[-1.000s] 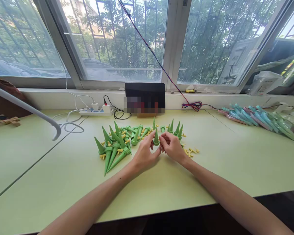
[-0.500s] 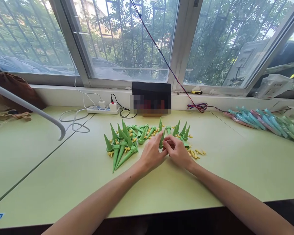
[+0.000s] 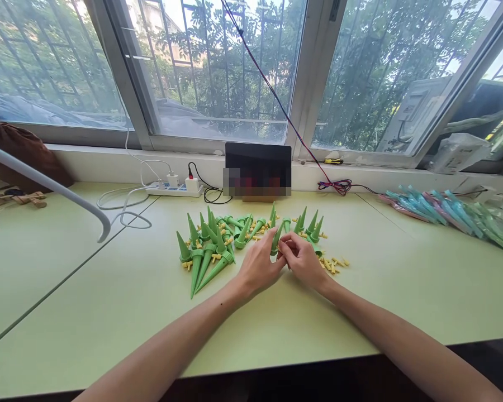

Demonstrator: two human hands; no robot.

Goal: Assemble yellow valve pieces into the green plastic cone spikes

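Both my hands meet over the middle of the pale green table. My left hand pinches a green plastic cone spike, its tip pointing up and away. My right hand has its fingers closed at the base of the same spike, with a small yellow piece barely showing between them. A pile of green cone spikes lies just left of my hands. More upright spikes stand behind my right hand. Small yellow valve pieces lie scattered to the right.
A dark tablet leans on the sill behind the pile. A white power strip with cables lies at the back left. A white curved tube reaches in from the left. Bagged coloured spikes lie at the far right.
The green spike has tipped from upright to leaning away between my fingers. My hands stayed together over the same spot; the view shifted slightly.
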